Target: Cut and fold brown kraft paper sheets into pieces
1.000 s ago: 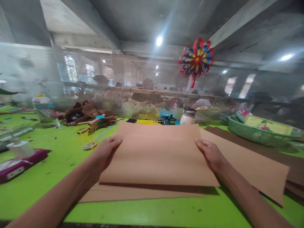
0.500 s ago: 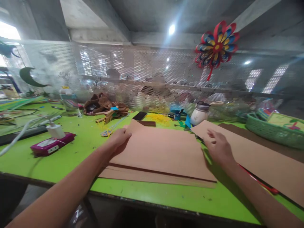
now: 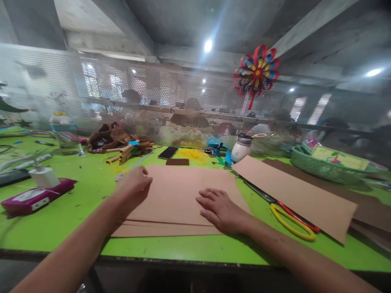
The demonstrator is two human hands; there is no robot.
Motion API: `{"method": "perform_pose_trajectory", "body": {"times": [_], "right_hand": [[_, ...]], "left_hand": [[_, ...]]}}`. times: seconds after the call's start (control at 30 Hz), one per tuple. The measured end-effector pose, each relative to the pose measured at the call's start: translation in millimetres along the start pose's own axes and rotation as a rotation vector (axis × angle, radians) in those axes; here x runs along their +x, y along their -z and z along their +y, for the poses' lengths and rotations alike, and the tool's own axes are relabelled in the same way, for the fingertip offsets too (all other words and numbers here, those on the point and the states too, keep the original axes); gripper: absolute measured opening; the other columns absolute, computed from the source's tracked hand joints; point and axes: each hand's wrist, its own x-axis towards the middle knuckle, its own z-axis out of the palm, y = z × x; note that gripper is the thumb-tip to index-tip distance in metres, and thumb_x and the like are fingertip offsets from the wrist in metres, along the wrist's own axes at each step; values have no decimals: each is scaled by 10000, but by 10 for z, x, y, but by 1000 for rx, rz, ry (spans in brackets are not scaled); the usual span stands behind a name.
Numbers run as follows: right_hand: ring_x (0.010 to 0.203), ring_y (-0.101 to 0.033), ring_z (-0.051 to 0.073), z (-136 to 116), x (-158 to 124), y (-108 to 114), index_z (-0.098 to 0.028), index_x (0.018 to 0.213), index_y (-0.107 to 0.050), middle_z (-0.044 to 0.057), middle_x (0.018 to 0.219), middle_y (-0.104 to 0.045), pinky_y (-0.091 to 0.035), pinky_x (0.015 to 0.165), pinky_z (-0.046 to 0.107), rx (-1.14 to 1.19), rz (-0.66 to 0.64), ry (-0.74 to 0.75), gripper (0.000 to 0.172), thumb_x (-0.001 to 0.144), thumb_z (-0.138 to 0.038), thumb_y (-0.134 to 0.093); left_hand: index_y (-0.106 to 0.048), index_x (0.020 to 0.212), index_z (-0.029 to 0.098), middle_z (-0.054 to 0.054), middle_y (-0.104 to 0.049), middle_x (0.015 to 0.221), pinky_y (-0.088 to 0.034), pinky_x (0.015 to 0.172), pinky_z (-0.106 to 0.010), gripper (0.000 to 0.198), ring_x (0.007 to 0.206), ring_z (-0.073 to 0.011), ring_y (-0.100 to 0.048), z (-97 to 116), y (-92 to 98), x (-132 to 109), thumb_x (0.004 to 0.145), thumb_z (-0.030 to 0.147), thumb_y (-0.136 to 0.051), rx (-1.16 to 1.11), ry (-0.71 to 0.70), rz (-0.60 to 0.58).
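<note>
A stack of brown paper sheets (image 3: 180,191) lies flat on the green table (image 3: 76,211) in front of me. My left hand (image 3: 132,185) grips the stack's far left corner, fingers curled over the edge. Flat on top of the sheets, toward the near right, rests my right hand (image 3: 218,207) with its fingers stretched out, holding nothing. Just right of the stack lie scissors with yellow and red handles (image 3: 288,217).
Another long brown sheet (image 3: 293,193) lies to the right, darker sheets beyond it. A green basket (image 3: 324,171) stands far right. A white bottle (image 3: 240,148), a phone (image 3: 168,152), a magenta box (image 3: 33,199) and brown scraps (image 3: 113,140) sit around. A mesh screen backs the table.
The top sheet, held up by both hands a second ago, now lies flat on the stack. My right hand left its right edge and moved onto its surface. The scissors came into sight.
</note>
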Motion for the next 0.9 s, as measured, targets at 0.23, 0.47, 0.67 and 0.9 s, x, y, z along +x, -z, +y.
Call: {"method": "perform_pose_trajectory", "body": {"times": [0.23, 0.47, 0.67, 0.9], "right_hand": [[1229, -466, 272, -4, 49, -57, -209, 1220, -599, 96, 1334, -576, -350, 1016, 469, -3, 185, 100, 343, 949, -391, -490], [937, -584, 210, 371, -384, 151, -183, 858, -645, 81, 940, -687, -453, 877, 365, -18, 399, -47, 142, 899, -205, -511], [699, -594, 220, 1128, -1322, 458, -185, 752, -647, 82, 731, -659, -485, 658, 355, -116, 392, -309, 260, 921, -248, -458], [942, -587, 250, 1239, -1517, 392, -187, 853, -704, 112, 966, -686, -467, 863, 390, -260, 322, -433, 274, 925, -283, -458]], "left_hand": [[-649, 1024, 196, -77, -630, 1103, -441, 932, -352, 204, 1033, -231, -567, 700, -385, -12, 862, 234, -532, 143, -658, -130], [-651, 1137, 195, -95, -650, 1214, -405, 1031, -389, 326, 1143, -229, -568, 735, -922, -227, 983, 288, -380, 155, -991, -249], [-594, 1271, 238, -73, -577, 1360, -400, 1043, -434, 389, 1262, -271, -511, 632, -950, -184, 997, 331, -333, 273, -929, -275], [-604, 1279, 248, -65, -575, 1367, -400, 1055, -434, 394, 1268, -272, -513, 636, -946, -182, 987, 332, -355, 268, -897, -274]]}}
